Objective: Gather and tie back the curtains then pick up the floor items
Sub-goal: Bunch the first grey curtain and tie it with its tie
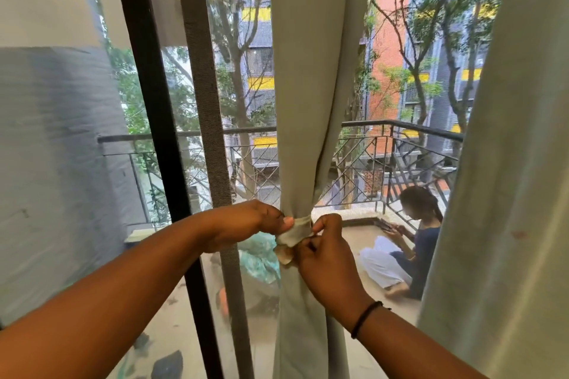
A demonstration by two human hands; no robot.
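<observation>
Curtain [308, 86] panel hangs upright mid-window in the head view, its long axis vertical, cinched at waist height by a pale tie-back band [297, 229] running crosswise. Left hand [246, 224] pinches the band's left side while right hand [323, 249] pinches the loose end just right and below, both equally close.

A home: pale curtains [311, 71] hang at a glass sliding door [154, 101] onto a railed balcony [400, 132].

Curtain [311, 101] pale grey-green – tie [295, 232] cream – door frame [154, 132] dark brown.
</observation>
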